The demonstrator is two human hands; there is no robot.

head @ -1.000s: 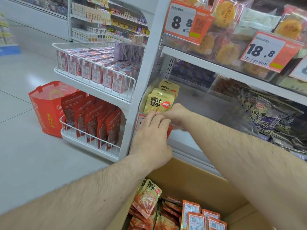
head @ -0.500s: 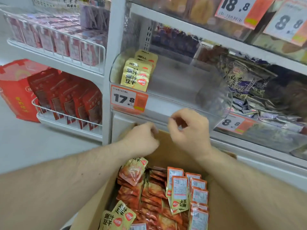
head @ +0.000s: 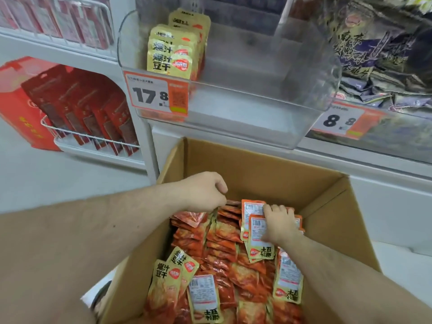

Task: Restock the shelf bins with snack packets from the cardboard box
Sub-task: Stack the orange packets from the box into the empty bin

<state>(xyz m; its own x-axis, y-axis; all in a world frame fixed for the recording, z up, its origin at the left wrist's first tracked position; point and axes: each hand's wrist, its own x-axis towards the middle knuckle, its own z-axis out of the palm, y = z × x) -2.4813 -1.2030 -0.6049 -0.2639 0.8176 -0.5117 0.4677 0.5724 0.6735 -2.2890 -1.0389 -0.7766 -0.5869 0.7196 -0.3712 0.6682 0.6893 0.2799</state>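
An open cardboard box [head: 257,164] on the floor below the shelf holds several orange and yellow snack packets [head: 217,251]. My left hand [head: 205,192] is at the box's back left, fingers curled down onto the top edge of a packet there. My right hand [head: 278,223] grips a few upright orange packets with white labels [head: 258,232] near the back right. Above, a clear shelf bin [head: 268,101] holds a stack of yellow packets [head: 173,54] at its left end, and the rest of it is bare.
A 17.8 price tag [head: 155,95] hangs on the bin's front left and an 8.8 tag [head: 339,120] to the right. Purple snack bags [head: 378,54] fill the neighbouring bin. Red packets in a wire basket [head: 93,118] and a red bag [head: 16,108] stand left.
Both hands dropped from the bin's front edge down into the box and took hold of packets. The view tilted downward, showing more of the box.
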